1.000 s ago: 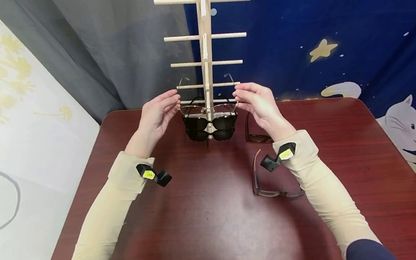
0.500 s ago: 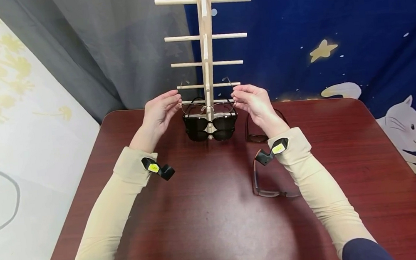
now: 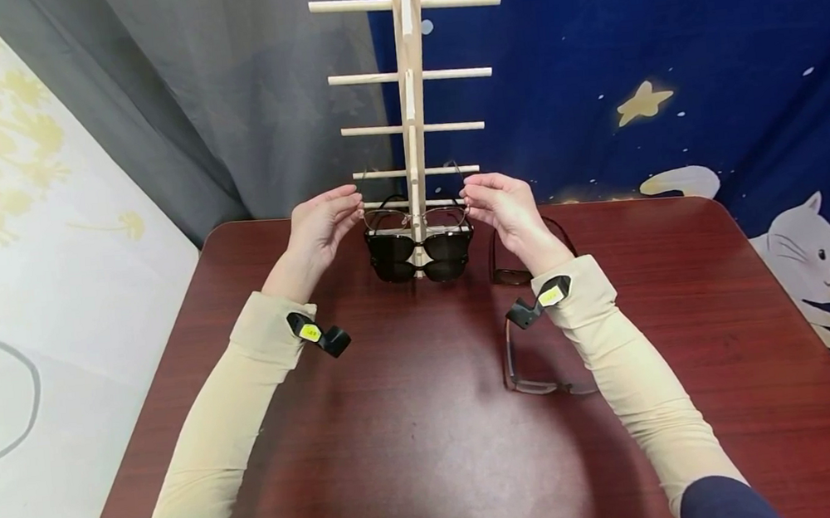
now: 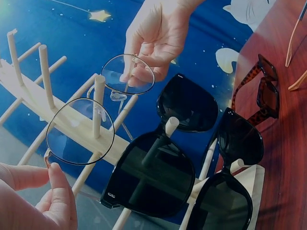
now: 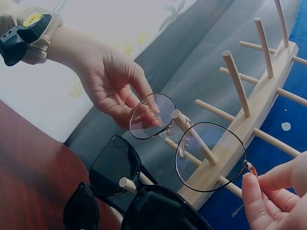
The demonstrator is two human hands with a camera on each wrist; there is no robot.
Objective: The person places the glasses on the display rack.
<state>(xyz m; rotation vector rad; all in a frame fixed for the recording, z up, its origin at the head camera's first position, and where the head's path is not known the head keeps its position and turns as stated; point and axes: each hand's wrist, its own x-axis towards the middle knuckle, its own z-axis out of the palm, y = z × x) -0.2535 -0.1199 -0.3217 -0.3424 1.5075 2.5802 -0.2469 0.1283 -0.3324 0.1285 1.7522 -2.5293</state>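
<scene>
A pair of thin-rimmed eyeglasses (image 4: 111, 129) with clear round lenses is at a wooden eyewear rack (image 3: 409, 68), its bridge by a front peg. My left hand (image 3: 317, 233) pinches the frame at its left hinge; my right hand (image 3: 507, 207) pinches the right hinge. In the right wrist view the bridge lies at the peg (image 5: 194, 136); whether it bears on it I cannot tell. Directly below, black sunglasses (image 4: 153, 167) hang on the rack, with a second pair of dark sunglasses (image 4: 235, 167) lower down.
Tortoiseshell sunglasses (image 4: 267, 91) lie on the dark red table (image 3: 434, 457) right of the rack. Nearer, another pair of glasses (image 3: 536, 386) lies partly under the right forearm. Several bare crossbars rise above the hands. A grey curtain (image 3: 255, 82) and a blue one (image 3: 552, 46) hang behind.
Both hands have moved slightly inward with the eyeglasses, and the temples have sunk farther behind the rack's crossbar. During the last half second the motion is very small.
</scene>
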